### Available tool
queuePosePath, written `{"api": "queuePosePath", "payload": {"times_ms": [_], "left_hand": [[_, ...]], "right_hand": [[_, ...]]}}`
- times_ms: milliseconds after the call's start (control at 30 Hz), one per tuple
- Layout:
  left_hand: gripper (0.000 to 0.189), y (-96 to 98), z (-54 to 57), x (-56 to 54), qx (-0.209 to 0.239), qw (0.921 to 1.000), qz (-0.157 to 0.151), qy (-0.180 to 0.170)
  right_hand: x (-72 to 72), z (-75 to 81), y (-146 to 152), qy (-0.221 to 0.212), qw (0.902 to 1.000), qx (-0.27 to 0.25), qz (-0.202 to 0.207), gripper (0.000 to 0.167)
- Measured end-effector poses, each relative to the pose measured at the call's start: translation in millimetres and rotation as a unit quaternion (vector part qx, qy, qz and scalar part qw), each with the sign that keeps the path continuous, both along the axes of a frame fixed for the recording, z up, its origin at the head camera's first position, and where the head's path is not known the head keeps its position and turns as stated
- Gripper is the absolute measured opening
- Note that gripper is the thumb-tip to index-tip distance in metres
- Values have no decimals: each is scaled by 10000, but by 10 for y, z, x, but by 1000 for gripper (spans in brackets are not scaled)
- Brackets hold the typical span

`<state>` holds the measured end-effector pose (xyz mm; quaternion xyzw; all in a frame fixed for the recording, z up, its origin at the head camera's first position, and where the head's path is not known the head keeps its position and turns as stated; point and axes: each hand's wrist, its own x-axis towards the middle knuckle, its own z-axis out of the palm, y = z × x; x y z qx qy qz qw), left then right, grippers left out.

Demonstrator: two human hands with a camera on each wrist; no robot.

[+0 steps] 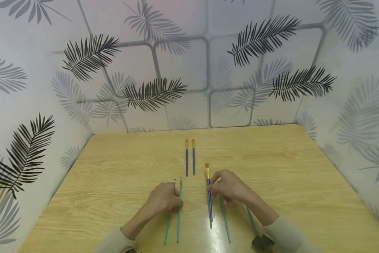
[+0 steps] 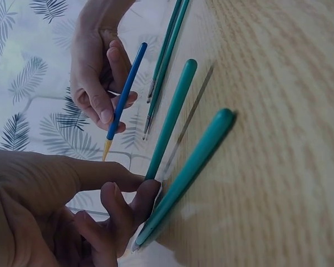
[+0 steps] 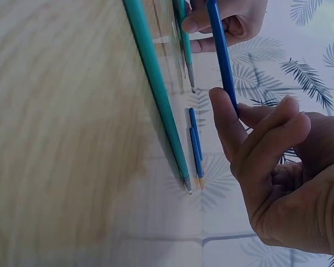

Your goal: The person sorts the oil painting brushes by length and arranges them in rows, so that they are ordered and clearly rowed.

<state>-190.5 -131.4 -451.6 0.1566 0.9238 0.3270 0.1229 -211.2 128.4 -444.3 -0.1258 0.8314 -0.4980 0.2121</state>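
Note:
My left hand [image 1: 164,198] pinches a teal paintbrush [image 1: 178,225] between thumb and finger; in the left wrist view this paintbrush [image 2: 175,111] is tilted above its shadow. A second teal paintbrush [image 1: 167,232] lies on the table just left of it, partly under the hand. My right hand [image 1: 228,186] pinches a blue paintbrush [image 1: 209,202] by its handle, orange bristles pointing away; the right wrist view shows this blue handle [image 3: 222,55] raised above the table. Beneath the right hand and forearm lie another teal paintbrush [image 1: 225,219] and one more [image 1: 252,221], partly hidden.
Two blue paintbrushes [image 1: 187,161] lie side by side near the back of the wooden table [image 1: 129,161]. A wall with a feather pattern [image 1: 183,63] rises behind the table. A small black object [image 1: 262,242] sits by the right sleeve.

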Motion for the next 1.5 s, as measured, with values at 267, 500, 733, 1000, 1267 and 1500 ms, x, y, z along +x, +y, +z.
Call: {"api": "queuePosePath", "payload": {"times_ms": [267,500,733,1000,1267,1500], "left_hand": [[52,35,5,10,-458,9981,-21,405],[56,56,25,29,-617,9963,-89,598],[58,62,11,16,-626,9966,-75,538],[58,69,21,15,-734,9963,-11,455],[58,64,17,27,-746,9965,14,388],[25,39,64,23,-682,9956,49,643]], "right_hand": [[-45,11,52,24,9997,-181,140,29],[-66,16,60,38,9998,-194,67,29],[-102,30,67,98,9998,-125,70,26],[-125,70,71,113,9999,-105,35,30],[-130,90,86,63,9999,-156,25,31],[-188,108,100,201,9998,-80,22,30]]}}
